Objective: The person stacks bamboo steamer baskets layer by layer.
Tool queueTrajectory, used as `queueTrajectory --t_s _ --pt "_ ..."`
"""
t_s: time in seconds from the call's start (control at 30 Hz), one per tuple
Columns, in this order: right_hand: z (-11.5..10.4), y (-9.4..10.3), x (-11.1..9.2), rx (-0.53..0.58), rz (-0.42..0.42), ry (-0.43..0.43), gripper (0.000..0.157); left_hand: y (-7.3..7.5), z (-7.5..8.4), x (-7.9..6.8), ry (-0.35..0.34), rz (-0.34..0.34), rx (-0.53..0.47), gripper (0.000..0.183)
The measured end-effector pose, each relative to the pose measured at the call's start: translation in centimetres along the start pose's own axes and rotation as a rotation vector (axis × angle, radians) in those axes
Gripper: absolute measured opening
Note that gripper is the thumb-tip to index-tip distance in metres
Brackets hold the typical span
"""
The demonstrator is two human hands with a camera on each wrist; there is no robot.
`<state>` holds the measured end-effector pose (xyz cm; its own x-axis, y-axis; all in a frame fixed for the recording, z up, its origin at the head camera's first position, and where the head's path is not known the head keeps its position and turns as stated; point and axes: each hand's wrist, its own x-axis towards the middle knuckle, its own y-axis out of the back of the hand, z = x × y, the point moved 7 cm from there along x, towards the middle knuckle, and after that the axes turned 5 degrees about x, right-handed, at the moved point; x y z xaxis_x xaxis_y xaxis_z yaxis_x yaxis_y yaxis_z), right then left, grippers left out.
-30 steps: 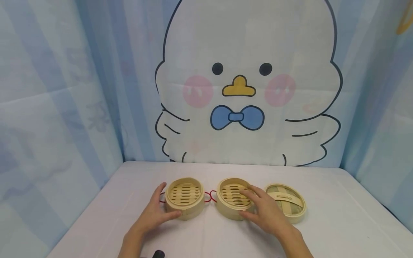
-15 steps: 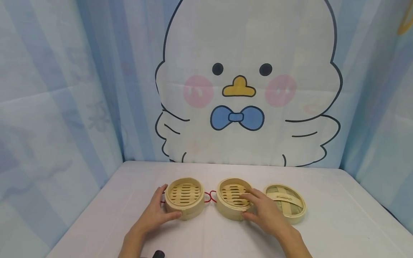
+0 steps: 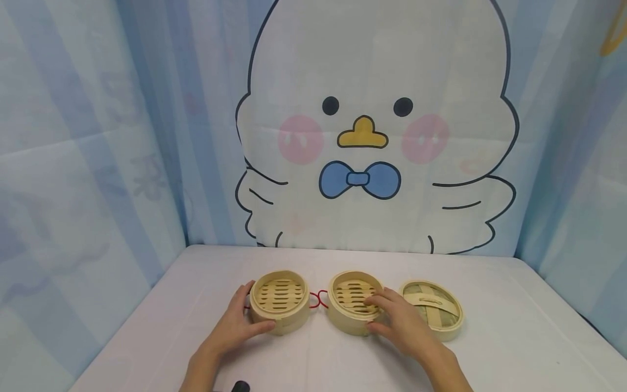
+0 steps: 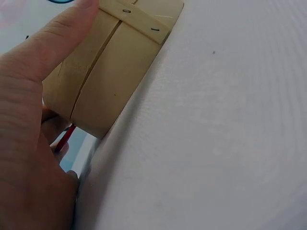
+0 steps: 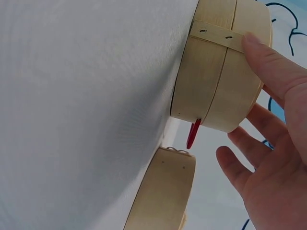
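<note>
Two round bamboo steamer baskets with slatted bottoms stand upright on the table. My left hand (image 3: 235, 321) holds the left steamer basket (image 3: 289, 322), thumb on its near wall and fingers round its left side. Up close in the left wrist view, that basket (image 4: 115, 72) shows a stapled band under the thumb. My right hand (image 3: 404, 321) grips the right steamer basket (image 3: 343, 320) by its right side, with one finger over the rim. In the right wrist view, the thumb presses this basket (image 5: 206, 81) beside its stapled band, while one finger stands off the wall.
A woven bamboo steamer lid (image 3: 433, 301) lies right of the baskets, partly behind my right hand. Red cord loops (image 3: 315, 300) stick out between the baskets. A small black object (image 3: 240, 386) shows at the bottom edge. Printed curtains (image 3: 362, 218) enclose the white table (image 3: 313, 365).
My right hand has shifted very slightly right and down along its basket. The left hand, both baskets and the lid stay nearly where they were.
</note>
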<state>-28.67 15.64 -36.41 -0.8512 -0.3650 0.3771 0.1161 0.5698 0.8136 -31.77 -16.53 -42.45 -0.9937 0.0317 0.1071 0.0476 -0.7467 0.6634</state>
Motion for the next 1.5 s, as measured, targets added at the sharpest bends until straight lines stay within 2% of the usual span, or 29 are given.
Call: queueTrajectory --t_s 0.17,0.4,0.83,1.07,1.33,1.5 --pt "0.30 -0.10 -0.09 0.045 -0.011 -0.048 0.037 -0.03 0.06 0.04 -0.007 0.007 0.002 0.113" --pt "0.31 0.14 -0.01 0.063 0.018 -0.040 0.028 0.02 0.12 0.15 -0.016 0.017 -0.013 0.112" --pt "-0.11 0.14 0.10 0.072 0.042 -0.014 0.030 -0.04 -0.33 0.18 -0.017 0.045 -0.034 0.116" --pt "-0.17 0.48 0.09 0.073 0.089 0.028 0.033 0.03 -0.09 0.39 -0.036 0.069 -0.053 0.113" --pt "-0.10 0.53 0.17 0.098 0.118 0.020 0.033 -0.02 -0.14 0.40 -0.034 0.068 -0.047 0.112" --pt "-0.35 0.79 0.25 0.105 0.160 0.051 0.033 -0.12 -0.19 0.38 -0.035 0.067 -0.054 0.115"
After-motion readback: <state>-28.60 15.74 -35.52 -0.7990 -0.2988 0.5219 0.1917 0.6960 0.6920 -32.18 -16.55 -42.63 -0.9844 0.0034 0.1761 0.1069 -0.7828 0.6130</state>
